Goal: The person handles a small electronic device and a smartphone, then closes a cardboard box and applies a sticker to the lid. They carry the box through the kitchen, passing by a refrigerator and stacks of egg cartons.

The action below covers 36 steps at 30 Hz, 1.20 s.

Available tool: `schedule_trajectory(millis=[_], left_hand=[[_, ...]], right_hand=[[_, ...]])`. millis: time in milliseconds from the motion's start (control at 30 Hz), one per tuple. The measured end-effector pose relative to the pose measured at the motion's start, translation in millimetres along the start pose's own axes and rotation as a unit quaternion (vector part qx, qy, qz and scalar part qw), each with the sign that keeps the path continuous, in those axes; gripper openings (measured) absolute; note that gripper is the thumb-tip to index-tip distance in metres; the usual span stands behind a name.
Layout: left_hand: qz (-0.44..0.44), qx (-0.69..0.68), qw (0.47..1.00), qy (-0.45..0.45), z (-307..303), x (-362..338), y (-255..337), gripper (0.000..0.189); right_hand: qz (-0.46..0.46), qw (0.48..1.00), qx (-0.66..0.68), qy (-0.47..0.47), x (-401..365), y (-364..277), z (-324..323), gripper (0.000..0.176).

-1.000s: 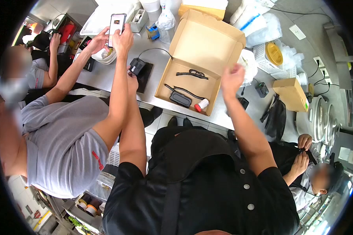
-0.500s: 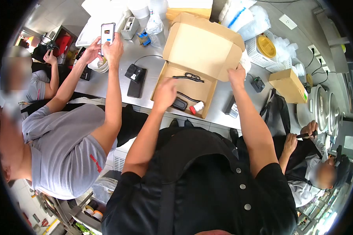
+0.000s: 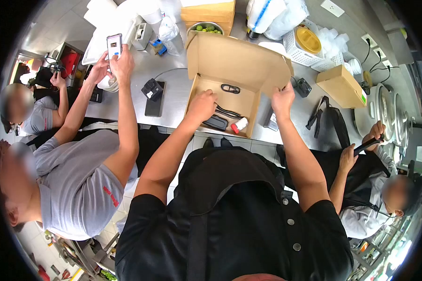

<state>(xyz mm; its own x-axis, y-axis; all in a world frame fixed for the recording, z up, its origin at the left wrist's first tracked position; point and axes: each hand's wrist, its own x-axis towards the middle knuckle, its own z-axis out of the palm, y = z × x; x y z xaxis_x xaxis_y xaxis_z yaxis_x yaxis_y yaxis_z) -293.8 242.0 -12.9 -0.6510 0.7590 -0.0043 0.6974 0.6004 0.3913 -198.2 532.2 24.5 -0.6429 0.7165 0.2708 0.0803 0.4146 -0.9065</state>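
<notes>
Cardboard box (image 3: 249,100) on the steel worktop (image 3: 176,100), between the 2 hands, lid (image 3: 234,58) raised. Right hand (image 3: 282,100): fingers closed on the lid's right edge. Left hand (image 3: 202,107): fingers curled inside the box, by the ends of black cords (image 3: 230,113); cannot tell if gripping. Ahead-right of left fingers, 1 coiled black cable (image 3: 230,89); nearer the wearer, 1 black oblong case (image 3: 215,122); right of that, 1 red-and-white cylinder (image 3: 239,125).

Wearer's 2 hands (image 3: 203,107), 1 open bx (image 3: 229,56), 1 coiled cbl (image 3: 230,88), 3 co-wkrs (image 3: 82,175).
</notes>
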Motion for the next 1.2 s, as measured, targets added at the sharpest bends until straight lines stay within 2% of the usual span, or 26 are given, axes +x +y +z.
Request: schedule_trajectory(millis=[67, 100, 167, 233, 300, 333, 400, 433, 500, 533, 600, 633, 700, 733, 800, 833, 900, 933, 967, 1000, 1067, 1133, 1200], left_hand=[[-0.053, -0.126, 0.986, 0.095, -12.5, -3.4, 2.4, 0.019], [-0.055, -0.125, 0.986, 0.095, -16.8, -5.0, -2.1, 0.019], [-0.146, -0.281, 0.941, 0.122, -26.1, -11.5, -19.3, 0.02], [-0.179, -0.306, 0.928, 0.112, -36.9, -23.0, -41.8, 0.019], [-0.269, -0.358, 0.884, 0.135, -40.3, -27.9, -74.7, 0.02], [-0.272, -0.357, 0.883, 0.135, -38.7, -25.4, -87.8, 0.02], [-0.362, -0.493, 0.767, 0.197, -38.0, -15.0, -112.8, 0.028], [-0.364, -0.492, 0.765, 0.2, -39.3, -6.4, -114.1, 0.028], [-0.353, -0.587, 0.699, 0.207, -35.2, 16.7, -110.2, 0.034], [-0.355, -0.587, 0.696, 0.211, -30.9, 28.6, -116.0, 0.034], [-0.305, -0.768, 0.545, 0.142, -17.4, 49.4, -127.4, 0.034], [-0.306, -0.769, 0.543, 0.143, -20.1, 55.5, -120.6, 0.034], [-0.276, -0.815, 0.47, 0.197, -19.9, 68.3, -113.2, 0.029], [-0.277, -0.816, 0.469, 0.194, -17.1, 71.1, -116.3, 0.029], [-0.336, -0.69, 0.612, 0.193, -17.5, 76.9, -120.6, 0.036], [-0.335, -0.69, 0.612, 0.189, -17.7, 76.7, -120.6, 0.036], [-0.278, -0.692, 0.634, 0.203, -18.9, 71.3, -120.5, 0.016], [-0.277, -0.692, 0.636, 0.2, -18.2, 69.8, -120.4, 0.016], [-0.287, -0.646, 0.678, 0.199, -16.8, 68.3, -119.5, 0.015], [-0.295, -0.599, 0.718, 0.198, -15.2, 66.3, -118.7, 0.014], [-0.272, -0.59, 0.734, 0.196, -13.2, 61.4, -120.0, 0.015], [-0.252, -0.581, 0.749, 0.194, -12.1, 58.8, -121.2, 0.017], [-0.239, -0.67, 0.656, 0.252, -11.7, 56.3, -122.2, 0.023]], right_hand=[[-0.029, 0.999, 0.006, -0.012, -14.0, -5.9, -5.5, 0.026], [-0.029, 0.999, 0.008, -0.013, -20.4, -12.6, -6.8, 0.026], [-0.035, 0.999, 0.012, -0.004, -35.5, -22.6, -11.2, 0.023], [-0.031, 0.999, -0.021, -0.021, -47.9, -15.8, -18.4, 0.021], [-0.027, 0.998, -0.05, -0.037, -52.2, -7.9, -18.9, 0.019], [-0.006, 0.998, -0.046, -0.035, -54.1, -5.4, -18.5, 0.017], [0.014, 0.998, -0.039, -0.039, -55.4, -5.8, -15.7, 0.015], [0.014, 0.999, -0.013, -0.035, -54.9, -9.1, -15.1, 0.016], [0.012, 0.999, 0.014, -0.037, -53.1, -9.0, -13.2, 0.017], [0.002, 0.999, 0.012, -0.038, -52.1, -1.8, -13.8, 0.02], [-0.009, 0.999, 0.009, -0.041, -50.1, -0.4, -14.6, 0.022], [0.013, 0.998, -0.001, -0.054, -50.0, -5.7, -17.9, 0.024], [0.037, 0.997, -0.014, -0.067, -50.4, -8.1, -20.5, 0.026], [0.023, 0.997, -0.04, -0.059, -49.8, -5.7, -20.2, 0.026], [0.01, 0.997, -0.068, -0.047, -45.9, -7.3, -19.0, 0.026], [0.018, 0.998, -0.036, -0.043, -44.7, -11.0, -16.6, 0.025], [0.029, 0.999, -0.004, -0.037, -39.5, -17.4, -10.8, 0.023], [0.071, 0.997, -0.006, -0.033, -33.2, -19.6, -6.9, 0.021], [0.114, 0.993, -0.009, -0.028, -27.6, -21.7, -3.8, 0.019], [0.116, 0.993, -0.01, -0.025, -22.2, -25.0, -1.1, 0.019], [0.089, 0.98, -0.179, -0.011, -10.4, -33.4, 4.1, 0.018], [0.082, 0.981, -0.174, -0.002, -5.4, -44.1, 8.9, 0.02], [0.076, 0.982, -0.171, 0.004, -3.4, -45.0, 12.8, 0.022]])
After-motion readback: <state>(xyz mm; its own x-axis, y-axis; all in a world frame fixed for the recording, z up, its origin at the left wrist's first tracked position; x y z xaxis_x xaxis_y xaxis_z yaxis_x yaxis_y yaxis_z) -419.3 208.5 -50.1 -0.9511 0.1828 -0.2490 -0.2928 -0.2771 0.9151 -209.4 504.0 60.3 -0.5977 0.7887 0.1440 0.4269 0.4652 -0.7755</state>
